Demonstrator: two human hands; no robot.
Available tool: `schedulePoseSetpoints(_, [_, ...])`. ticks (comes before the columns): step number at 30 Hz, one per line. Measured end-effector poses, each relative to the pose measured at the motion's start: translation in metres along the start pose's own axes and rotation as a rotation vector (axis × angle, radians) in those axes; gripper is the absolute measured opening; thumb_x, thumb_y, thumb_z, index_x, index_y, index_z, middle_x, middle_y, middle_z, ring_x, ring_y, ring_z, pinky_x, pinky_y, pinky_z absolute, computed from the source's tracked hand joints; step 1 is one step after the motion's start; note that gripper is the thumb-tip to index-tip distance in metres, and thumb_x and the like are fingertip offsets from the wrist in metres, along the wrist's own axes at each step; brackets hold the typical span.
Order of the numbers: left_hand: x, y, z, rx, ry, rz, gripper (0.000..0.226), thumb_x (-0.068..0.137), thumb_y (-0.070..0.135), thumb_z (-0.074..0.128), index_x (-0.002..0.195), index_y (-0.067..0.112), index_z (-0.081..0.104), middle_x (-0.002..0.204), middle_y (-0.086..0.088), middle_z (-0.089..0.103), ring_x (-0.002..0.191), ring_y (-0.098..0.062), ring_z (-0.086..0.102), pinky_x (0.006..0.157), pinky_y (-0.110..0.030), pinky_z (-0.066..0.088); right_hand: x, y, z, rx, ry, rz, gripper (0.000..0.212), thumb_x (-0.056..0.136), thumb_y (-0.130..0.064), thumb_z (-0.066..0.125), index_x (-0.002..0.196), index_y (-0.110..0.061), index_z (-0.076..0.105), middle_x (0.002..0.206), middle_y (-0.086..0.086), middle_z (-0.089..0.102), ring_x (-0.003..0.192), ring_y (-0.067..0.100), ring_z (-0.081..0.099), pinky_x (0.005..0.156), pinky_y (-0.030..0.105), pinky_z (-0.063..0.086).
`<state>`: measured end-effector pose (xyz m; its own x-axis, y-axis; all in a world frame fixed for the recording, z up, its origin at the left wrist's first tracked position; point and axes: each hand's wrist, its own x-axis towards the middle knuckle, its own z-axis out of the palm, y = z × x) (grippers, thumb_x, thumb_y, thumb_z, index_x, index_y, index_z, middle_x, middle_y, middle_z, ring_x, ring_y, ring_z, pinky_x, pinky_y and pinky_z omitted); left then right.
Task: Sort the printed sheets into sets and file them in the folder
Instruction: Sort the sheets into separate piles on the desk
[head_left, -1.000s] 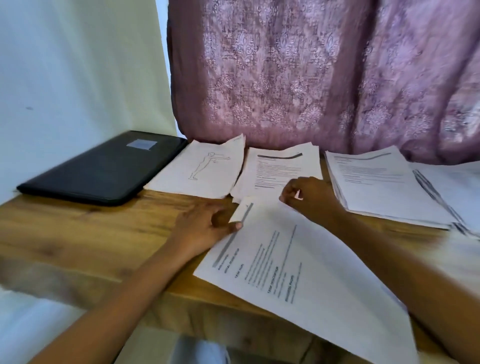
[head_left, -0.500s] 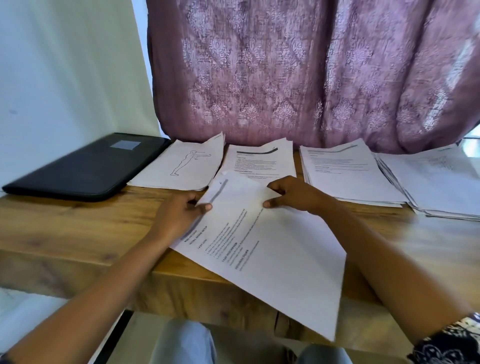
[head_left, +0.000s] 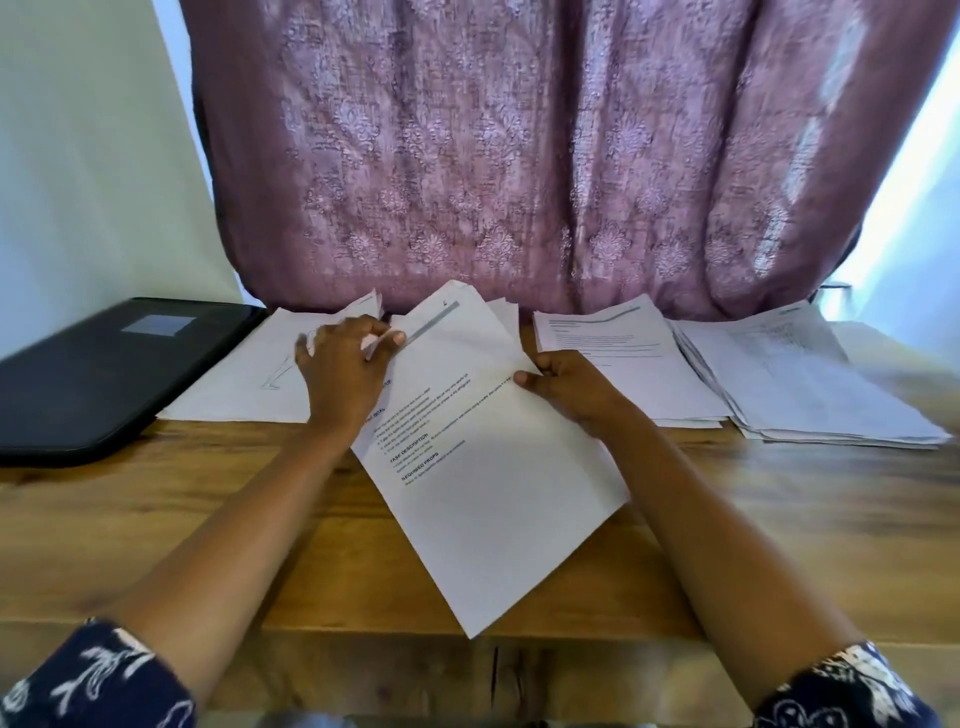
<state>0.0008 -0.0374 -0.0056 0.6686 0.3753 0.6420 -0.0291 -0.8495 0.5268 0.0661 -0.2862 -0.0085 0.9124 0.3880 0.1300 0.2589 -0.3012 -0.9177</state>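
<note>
While the left hand (head_left: 340, 374) curls its fingers (head_left: 384, 338) around the top left edge of a printed sheet (head_left: 483, 467), the right hand (head_left: 566, 387) pinches the sheet's right edge between thumb and closed fingers. This sheet lies tilted on the wooden desk (head_left: 156, 519), its top overlapping one of the paper stacks (head_left: 613, 353) lined up before the curtain (head_left: 519, 156). At far left lies the closed black folder (head_left: 104, 374), just beside the leftmost stack.

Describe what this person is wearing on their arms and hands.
Both forearms are bare. The left sleeve and the right sleeve are dark navy fabric with a white pattern. The left hand and right hand show no gloves.
</note>
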Motion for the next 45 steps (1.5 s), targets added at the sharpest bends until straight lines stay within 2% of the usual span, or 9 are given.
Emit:
schedulePoseSetpoints(4, [-0.002,0.015,0.01,-0.087,0.019,-0.13,0.083,0.079,0.046,0.073,0.147,0.021,0.031,0.155,-0.012,0.026,0.145,-0.032,0.017,0.114,-0.057,0.01,0.0,0.009,-0.027,0.129,0.211,0.06,0.019,0.088,-0.022,0.068,0.075,-0.008,0.064,0.077,0.004,0.064,0.07,0.018,0.06,0.066,0.025,0.05])
schedulePoseSetpoints(9, [0.002,0.064,0.029,-0.903,-0.436,-0.462,0.078,0.086,0.005,0.069,0.15,0.02,0.027,0.13,-0.007,0.058,0.105,-0.02,0.062,0.088,-0.031,0.047,-0.004,0.013,-0.07,0.241,0.454,0.137,0.022,0.089,-0.022,0.066,0.072,-0.008,0.062,0.079,0.005,0.066,0.076,0.024,0.062,0.076,0.034,0.051])
schedulePoseSetpoints(14, [0.027,0.107,0.077,-0.824,-0.471,-0.399,0.036,0.083,0.005,0.072,0.116,0.014,0.062,0.116,-0.008,0.067,0.083,-0.015,0.067,0.06,-0.021,0.054,0.013,0.026,-0.124,0.159,0.595,0.181,0.025,0.084,-0.026,0.071,0.094,-0.004,0.066,0.096,0.009,0.07,0.082,0.025,0.065,0.081,0.037,0.055])
schedulePoseSetpoints(19, [0.045,0.137,0.145,-0.555,-0.48,-0.268,0.036,0.082,0.011,0.074,0.116,0.009,0.064,0.115,0.005,0.062,0.098,-0.02,0.064,0.085,-0.032,0.051,0.049,0.047,-0.168,-0.198,0.643,0.271,0.031,0.085,-0.023,0.07,0.111,-0.009,0.064,0.112,0.011,0.067,0.105,0.03,0.06,0.084,0.029,0.044])
schedulePoseSetpoints(23, [0.043,0.144,0.184,-0.388,-0.574,-0.181,0.058,0.081,0.025,0.074,0.134,0.022,0.05,0.128,-0.002,0.06,0.114,-0.025,0.058,0.088,-0.027,0.044,0.065,0.07,-0.173,-0.508,0.592,0.346,0.038,0.088,-0.023,0.065,0.124,-0.016,0.058,0.124,0.01,0.062,0.115,0.03,0.056,0.092,0.033,0.043])
schedulePoseSetpoints(26, [0.037,0.146,0.203,-0.128,-0.57,-0.024,0.058,0.078,0.047,0.063,0.131,0.033,0.044,0.129,-0.004,0.059,0.117,-0.029,0.057,0.093,-0.042,0.05,0.07,0.083,-0.165,-0.715,0.566,0.336,0.044,0.09,-0.022,0.061,0.132,-0.019,0.048,0.126,0.01,0.059,0.115,0.031,0.055,0.093,0.037,0.044])
schedulePoseSetpoints(30, [0.022,0.149,0.197,0.271,-0.64,0.187,0.074,0.093,0.049,0.051,0.153,0.023,0.017,0.158,-0.013,0.021,0.146,-0.033,0.014,0.118,-0.05,0.002,0.064,0.081,-0.152,-0.922,0.614,0.265,0.055,0.089,-0.029,0.061,0.137,-0.017,0.037,0.136,0.011,0.047,0.124,0.031,0.043,0.097,0.045,0.039])
schedulePoseSetpoints(36, [-0.01,0.142,0.181,0.354,-0.936,0.215,0.086,0.085,0.08,0.024,0.154,0.032,0.006,0.162,-0.007,-0.002,0.149,-0.029,-0.004,0.118,-0.046,-0.004,0.037,0.088,-0.131,-1.074,0.226,0.304,0.05,0.094,-0.051,0.043,0.133,-0.019,0.046,0.138,0.006,0.047,0.13,0.028,0.039,0.103,0.046,0.031])
schedulePoseSetpoints(45, [-0.009,0.132,0.185,0.402,-0.906,0.226,0.08,0.088,0.075,0.014,0.155,0.031,0.004,0.163,-0.005,-0.002,0.149,-0.027,-0.003,0.118,-0.045,-0.007,0.032,0.089,-0.125,-1.074,0.24,0.271,0.054,0.098,-0.053,0.029,0.134,-0.017,0.046,0.14,0.006,0.048,0.132,0.028,0.039,0.112,0.054,0.017])
